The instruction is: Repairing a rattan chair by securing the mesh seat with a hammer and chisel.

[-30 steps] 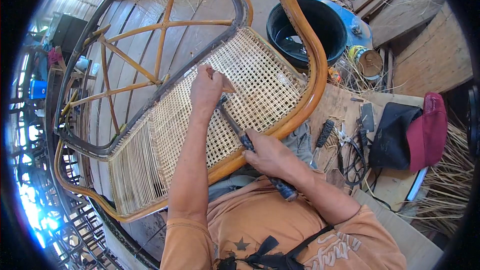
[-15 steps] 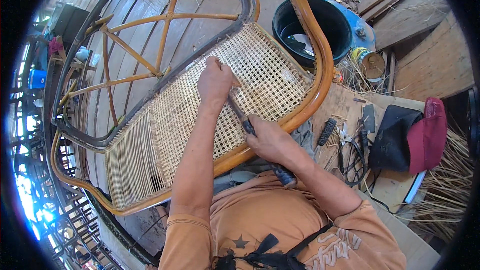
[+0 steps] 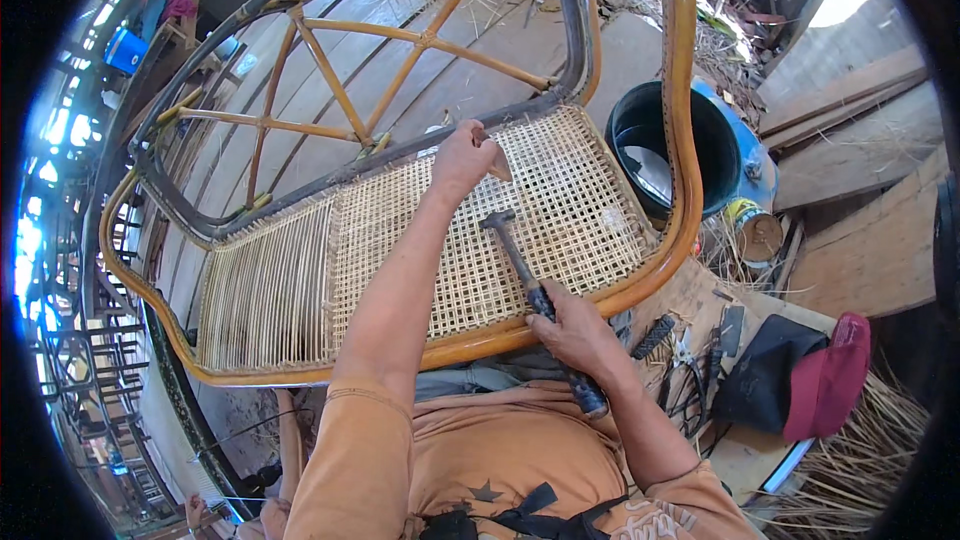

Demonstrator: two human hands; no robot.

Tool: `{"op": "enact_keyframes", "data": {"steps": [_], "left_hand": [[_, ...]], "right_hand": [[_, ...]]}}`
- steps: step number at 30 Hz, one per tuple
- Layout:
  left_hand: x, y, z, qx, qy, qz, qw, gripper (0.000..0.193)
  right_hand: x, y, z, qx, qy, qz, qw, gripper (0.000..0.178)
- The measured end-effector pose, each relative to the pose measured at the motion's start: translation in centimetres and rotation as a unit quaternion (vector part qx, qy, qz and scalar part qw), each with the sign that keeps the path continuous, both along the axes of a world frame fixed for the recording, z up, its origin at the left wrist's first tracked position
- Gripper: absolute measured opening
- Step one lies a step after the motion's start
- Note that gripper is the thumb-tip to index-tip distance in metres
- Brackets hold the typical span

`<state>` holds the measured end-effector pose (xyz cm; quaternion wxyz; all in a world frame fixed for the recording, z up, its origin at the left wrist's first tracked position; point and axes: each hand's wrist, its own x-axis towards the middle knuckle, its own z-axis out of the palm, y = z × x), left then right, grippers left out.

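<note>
A chair frame of varnished rattan (image 3: 686, 140) lies across my lap, with a woven cane panel (image 3: 400, 250) set in it. On the panel's left part only parallel strands run, without cross weaving. My left hand (image 3: 463, 162) is closed at the panel's far edge, pinching a small brown wedge-shaped piece (image 3: 501, 166) that points down at the weave. My right hand (image 3: 580, 332) grips the dark handle of a hammer (image 3: 518, 258) near the panel's near edge. The hammer's head is over the weave, below and apart from the wedge-shaped piece.
A black bucket (image 3: 728, 155) with liquid stands beyond the frame's right bend, near a tin can (image 3: 757, 238). Hand tools (image 3: 685, 365) and a black and maroon cloth cap (image 3: 828, 375) lie on a board at right. Loose strips (image 3: 850, 475) lie beside it. Another person's arm (image 3: 290, 440) shows lower left.
The hammer's head has come away from my left hand, toward me. My left hand has shifted to the panel's far edge. The whole view has turned somewhat.
</note>
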<state>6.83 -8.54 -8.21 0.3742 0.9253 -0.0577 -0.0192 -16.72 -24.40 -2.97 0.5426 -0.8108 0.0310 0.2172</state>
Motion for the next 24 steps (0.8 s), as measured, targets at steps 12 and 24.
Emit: {"op": "enact_keyframes", "data": {"steps": [12,24], "left_hand": [[-0.6,-1.8,-0.8,0.015,0.027,-0.010,0.999,0.044],[0.5,-3.5,-0.2,0.090,0.061,0.017,0.994,0.047]], "right_hand": [[3.0,0.5,-1.0,-0.021,0.023,0.013,0.999,0.035],[5.6,0.6,-2.5,-0.011,-0.030,-0.033,0.999,0.033]]}}
